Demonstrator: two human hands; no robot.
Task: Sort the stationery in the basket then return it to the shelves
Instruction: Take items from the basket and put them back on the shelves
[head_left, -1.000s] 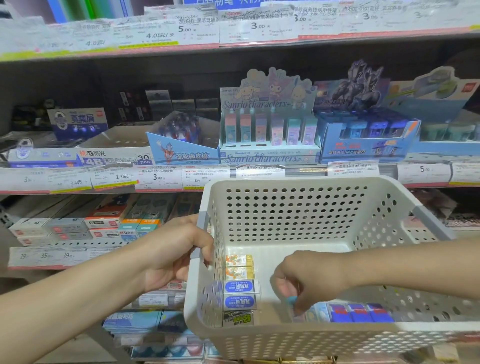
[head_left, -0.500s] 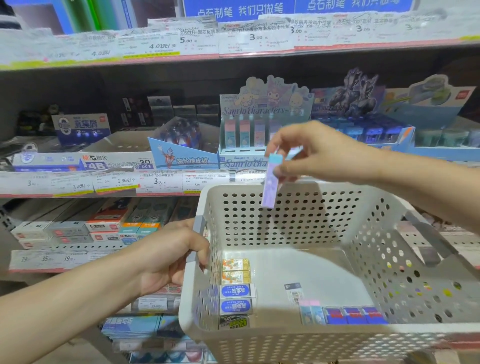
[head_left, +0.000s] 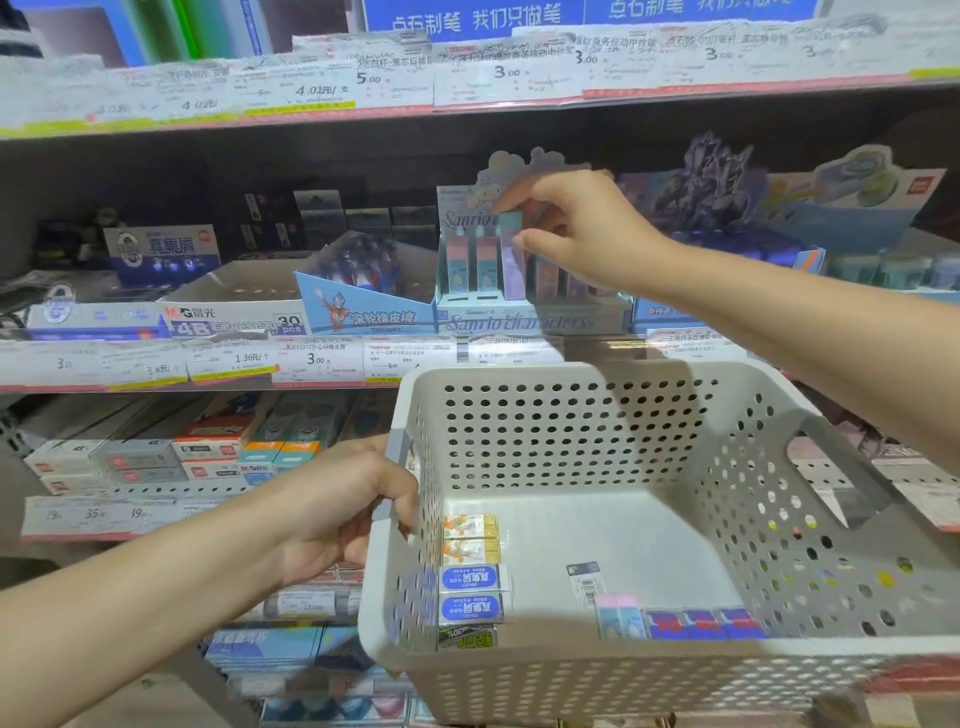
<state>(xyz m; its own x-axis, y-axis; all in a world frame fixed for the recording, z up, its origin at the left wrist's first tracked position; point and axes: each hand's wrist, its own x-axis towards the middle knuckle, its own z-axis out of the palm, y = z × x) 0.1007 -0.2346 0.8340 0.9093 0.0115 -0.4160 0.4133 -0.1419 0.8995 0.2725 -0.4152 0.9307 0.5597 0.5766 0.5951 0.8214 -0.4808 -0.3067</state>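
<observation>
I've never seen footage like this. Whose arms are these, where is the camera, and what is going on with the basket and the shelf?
There is no machine here: the arms belong to a person, and the single camera sits on their head, looking forward and down at a shop shelf. The left hand grips the handle of a pale perforated basket. The right hand pinches the top of a tall pastel eraser stick, holding it upright at the Sanrio display box among similar sticks. In the basket lie a row of small boxed erasers along its left wall, plus a few pink and blue ones near the front.
</observation>
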